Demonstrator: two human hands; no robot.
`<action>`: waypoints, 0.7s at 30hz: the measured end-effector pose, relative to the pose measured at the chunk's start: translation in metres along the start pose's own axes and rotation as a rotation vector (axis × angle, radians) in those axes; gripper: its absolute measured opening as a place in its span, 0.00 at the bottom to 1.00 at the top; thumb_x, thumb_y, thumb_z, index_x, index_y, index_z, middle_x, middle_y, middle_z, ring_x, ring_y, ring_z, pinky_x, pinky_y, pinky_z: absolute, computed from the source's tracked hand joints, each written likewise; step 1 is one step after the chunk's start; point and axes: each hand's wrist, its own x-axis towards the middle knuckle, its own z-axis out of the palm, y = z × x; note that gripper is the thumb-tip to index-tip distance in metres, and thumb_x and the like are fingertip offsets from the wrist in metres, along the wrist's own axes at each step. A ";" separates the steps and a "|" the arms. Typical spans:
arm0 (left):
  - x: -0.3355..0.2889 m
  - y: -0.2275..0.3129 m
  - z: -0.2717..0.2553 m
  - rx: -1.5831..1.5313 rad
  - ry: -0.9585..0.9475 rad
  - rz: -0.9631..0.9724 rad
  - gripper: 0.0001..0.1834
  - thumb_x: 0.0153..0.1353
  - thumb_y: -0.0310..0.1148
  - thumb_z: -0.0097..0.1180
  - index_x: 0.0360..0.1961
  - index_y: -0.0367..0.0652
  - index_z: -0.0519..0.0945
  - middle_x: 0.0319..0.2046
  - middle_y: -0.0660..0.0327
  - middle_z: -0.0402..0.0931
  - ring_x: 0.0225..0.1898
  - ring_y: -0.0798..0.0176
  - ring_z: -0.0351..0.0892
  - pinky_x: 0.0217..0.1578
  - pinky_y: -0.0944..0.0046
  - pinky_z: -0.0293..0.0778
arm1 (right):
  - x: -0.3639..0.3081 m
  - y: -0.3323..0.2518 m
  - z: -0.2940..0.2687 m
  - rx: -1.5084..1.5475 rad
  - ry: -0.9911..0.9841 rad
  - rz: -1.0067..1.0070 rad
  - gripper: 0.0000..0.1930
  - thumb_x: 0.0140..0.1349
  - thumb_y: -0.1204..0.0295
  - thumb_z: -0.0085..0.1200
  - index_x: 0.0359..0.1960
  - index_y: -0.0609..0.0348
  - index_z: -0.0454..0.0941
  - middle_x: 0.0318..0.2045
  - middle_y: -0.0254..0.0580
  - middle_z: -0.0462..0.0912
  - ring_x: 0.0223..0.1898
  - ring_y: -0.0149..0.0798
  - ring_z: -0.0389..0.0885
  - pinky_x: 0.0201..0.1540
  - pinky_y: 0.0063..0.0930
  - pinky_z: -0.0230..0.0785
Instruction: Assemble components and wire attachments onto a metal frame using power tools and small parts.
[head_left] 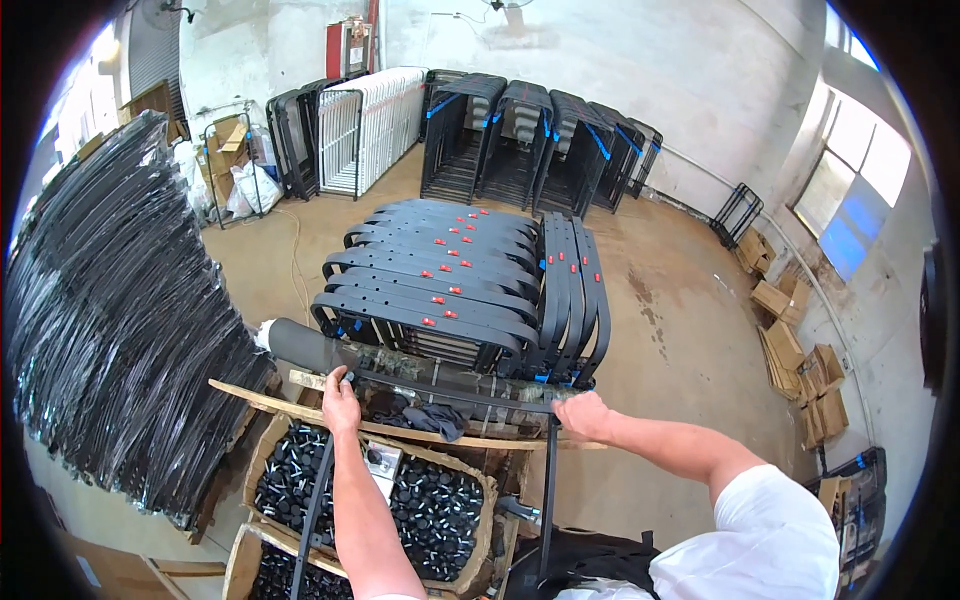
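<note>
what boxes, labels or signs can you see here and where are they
Open cardboard box of black caps: under the left hand, brown, lined with dark round pieces.
Flattened cartons: floor by the right wall, tan stacks.
Red wall cabinet: far wall, upright, rectangular.
Bagged boxes: back left, brown and white.

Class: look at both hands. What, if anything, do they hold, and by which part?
Both grip one black metal frame: left hand and right hand each at an end of its top crossbar.

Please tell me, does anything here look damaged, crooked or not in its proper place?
Yes, slightly. The cardboard box of small black parts under the left hand has a torn, sagging rim. Flattened cartons lie scattered along the right wall. The stacked black frames look orderly.
</note>
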 end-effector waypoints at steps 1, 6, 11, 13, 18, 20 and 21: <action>0.005 0.002 0.002 0.006 -0.016 0.050 0.18 0.74 0.32 0.56 0.62 0.53 0.83 0.61 0.56 0.80 0.58 0.50 0.83 0.62 0.54 0.74 | -0.001 -0.001 0.001 -0.025 -0.053 -0.031 0.12 0.63 0.65 0.55 0.36 0.58 0.89 0.33 0.48 0.92 0.37 0.49 0.93 0.37 0.47 0.83; 0.003 -0.003 0.008 0.035 0.036 -0.031 0.16 0.73 0.34 0.60 0.60 0.53 0.85 0.57 0.55 0.76 0.50 0.54 0.83 0.52 0.56 0.80 | -0.001 -0.008 -0.004 0.029 0.017 -0.023 0.14 0.68 0.68 0.50 0.46 0.63 0.82 0.31 0.52 0.90 0.36 0.50 0.92 0.32 0.50 0.80; 0.004 -0.016 0.000 0.000 0.016 0.035 0.18 0.74 0.33 0.58 0.62 0.54 0.84 0.60 0.55 0.80 0.57 0.52 0.82 0.61 0.56 0.75 | 0.000 -0.005 0.001 0.079 0.055 -0.131 0.19 0.76 0.61 0.44 0.45 0.65 0.82 0.29 0.56 0.89 0.35 0.58 0.90 0.34 0.50 0.81; -0.001 -0.010 0.000 -0.098 0.028 0.033 0.18 0.73 0.34 0.58 0.62 0.53 0.83 0.62 0.54 0.83 0.62 0.51 0.81 0.66 0.56 0.72 | 0.002 -0.007 -0.002 0.067 -0.077 -0.053 0.23 0.76 0.56 0.45 0.41 0.65 0.84 0.31 0.56 0.90 0.36 0.58 0.91 0.37 0.50 0.82; -0.004 0.019 0.002 0.049 -0.022 -0.070 0.16 0.72 0.37 0.61 0.59 0.53 0.85 0.59 0.53 0.81 0.62 0.49 0.80 0.64 0.53 0.74 | -0.003 -0.006 0.001 0.197 0.002 0.104 0.27 0.70 0.48 0.51 0.32 0.63 0.88 0.33 0.56 0.90 0.38 0.59 0.91 0.43 0.51 0.82; -0.007 0.021 0.005 0.144 0.035 -0.009 0.16 0.72 0.36 0.61 0.59 0.54 0.85 0.60 0.51 0.78 0.62 0.47 0.79 0.64 0.52 0.74 | -0.011 -0.007 -0.008 0.207 0.076 0.059 0.28 0.67 0.46 0.53 0.32 0.63 0.88 0.34 0.56 0.90 0.39 0.59 0.91 0.45 0.52 0.82; -0.008 0.022 0.005 0.106 -0.009 -0.018 0.16 0.72 0.34 0.60 0.60 0.55 0.85 0.61 0.51 0.75 0.64 0.45 0.77 0.64 0.52 0.74 | -0.012 0.000 -0.015 0.167 -0.065 0.046 0.28 0.65 0.47 0.54 0.34 0.64 0.88 0.35 0.57 0.90 0.40 0.59 0.91 0.45 0.53 0.82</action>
